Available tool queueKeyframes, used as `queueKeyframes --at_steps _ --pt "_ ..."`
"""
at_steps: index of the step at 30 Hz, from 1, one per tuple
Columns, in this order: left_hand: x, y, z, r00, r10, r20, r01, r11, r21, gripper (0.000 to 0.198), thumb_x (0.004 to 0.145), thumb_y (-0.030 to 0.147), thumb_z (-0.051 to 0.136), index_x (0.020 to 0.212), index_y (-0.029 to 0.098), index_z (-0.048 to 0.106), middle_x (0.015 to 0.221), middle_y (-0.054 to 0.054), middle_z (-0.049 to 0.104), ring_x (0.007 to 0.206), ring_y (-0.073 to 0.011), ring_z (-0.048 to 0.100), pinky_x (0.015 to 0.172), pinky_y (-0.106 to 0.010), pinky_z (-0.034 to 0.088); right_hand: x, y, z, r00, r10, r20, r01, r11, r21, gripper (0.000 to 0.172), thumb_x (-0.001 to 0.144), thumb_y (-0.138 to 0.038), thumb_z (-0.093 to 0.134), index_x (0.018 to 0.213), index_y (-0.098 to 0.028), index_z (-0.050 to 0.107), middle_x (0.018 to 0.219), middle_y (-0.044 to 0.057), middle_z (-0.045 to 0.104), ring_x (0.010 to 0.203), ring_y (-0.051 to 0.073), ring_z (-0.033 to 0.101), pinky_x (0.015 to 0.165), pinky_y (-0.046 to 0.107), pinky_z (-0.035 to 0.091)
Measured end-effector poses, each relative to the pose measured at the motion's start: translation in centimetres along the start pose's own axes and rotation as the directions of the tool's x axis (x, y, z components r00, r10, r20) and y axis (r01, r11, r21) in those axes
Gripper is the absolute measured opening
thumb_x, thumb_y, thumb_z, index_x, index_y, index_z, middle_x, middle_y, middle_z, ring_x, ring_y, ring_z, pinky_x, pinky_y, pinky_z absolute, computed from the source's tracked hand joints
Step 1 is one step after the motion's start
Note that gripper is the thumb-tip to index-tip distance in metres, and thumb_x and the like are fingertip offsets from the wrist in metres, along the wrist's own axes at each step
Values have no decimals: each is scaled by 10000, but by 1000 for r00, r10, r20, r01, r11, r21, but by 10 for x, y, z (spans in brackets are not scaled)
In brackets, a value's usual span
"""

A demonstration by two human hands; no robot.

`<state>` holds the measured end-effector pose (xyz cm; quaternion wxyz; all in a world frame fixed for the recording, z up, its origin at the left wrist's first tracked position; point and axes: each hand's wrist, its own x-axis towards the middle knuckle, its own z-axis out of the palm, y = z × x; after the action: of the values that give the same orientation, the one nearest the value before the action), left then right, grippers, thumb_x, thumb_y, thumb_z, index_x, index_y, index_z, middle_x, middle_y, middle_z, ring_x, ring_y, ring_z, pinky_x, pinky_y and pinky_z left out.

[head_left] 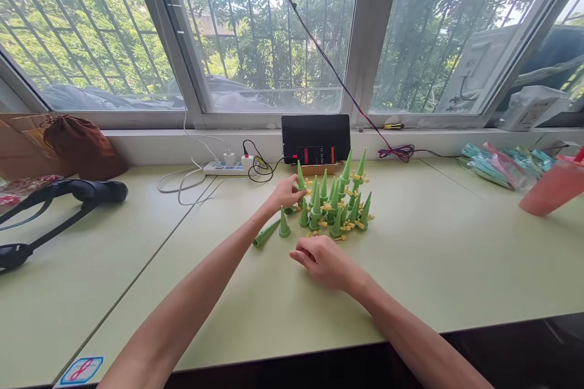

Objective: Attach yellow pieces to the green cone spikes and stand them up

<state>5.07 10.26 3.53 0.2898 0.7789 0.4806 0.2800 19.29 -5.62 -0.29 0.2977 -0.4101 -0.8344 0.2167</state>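
Observation:
Several green cone-shaped plant watering spikes [334, 197] with small yellow valves [346, 227] stand in a close group on the table. At the group's back left, my left hand [287, 192] has its fingers closed around one green watering spike [300, 175], which points upward. In front of the group, my right hand [325, 260] rests by the tabletop with its fingers curled in; nothing shows in it. One spike [283, 223] stands a little apart on the left, beside a green tube-like piece [266, 233] lying on its side.
Behind the spikes, a black tablet [314, 130] leans near a phone [317, 155]. A power strip [228, 166] with cables lies to its left. Black straps [86, 191] are at far left. Plastic-wrapped packets [493, 164] and a red cup [550, 188] stand at right.

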Motion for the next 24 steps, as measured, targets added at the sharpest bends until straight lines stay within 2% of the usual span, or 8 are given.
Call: queueKeyframes --at_steps 7,13,19,21,24 --pt "-3 -2 -3 1000 13 11 -14 992 125 344 703 450 706 836 208 502 564 28 628 548 -170 599 539 -256 407 0 1 1 1000 17 13 -16 1000 -23 329 969 -341 490 679 -185 485 636 6 535 588 118 439 568 234 286" --pt "-3 -5 -6 997 48 66 -55 991 119 342 641 387 734 886 182 612 620 3 648 617 -181 614 574 -256 432 0 1 1 1000 23 16 -22 999 -33 338 968 -349 489 674 -183 475 639 6 537 592 117 431 568 236 282" --pt "-6 -5 -21 984 35 176 -55 992 110 500 523 331 800 978 187 650 860 -43 685 669 -175 619 547 -240 448 0 -2 -1 998 48 31 -47 999 -28 345 963 -341 498 658 -181 478 632 3 536 585 114 424 559 236 272" --pt "-7 -6 -26 990 -32 135 11 988 153 547 479 340 832 973 197 646 903 -50 668 669 -169 600 523 -231 432 0 -3 -2 999 43 29 -42 999 -27 344 961 -336 504 655 -180 479 627 2 530 581 111 416 557 236 267" --pt "-8 -11 -28 993 -117 25 109 974 201 471 490 313 841 889 197 620 811 -35 632 676 -171 576 503 -215 390 0 -3 -1 999 35 26 -34 999 -32 347 958 -335 509 649 -180 479 612 -3 518 573 107 408 553 236 261"
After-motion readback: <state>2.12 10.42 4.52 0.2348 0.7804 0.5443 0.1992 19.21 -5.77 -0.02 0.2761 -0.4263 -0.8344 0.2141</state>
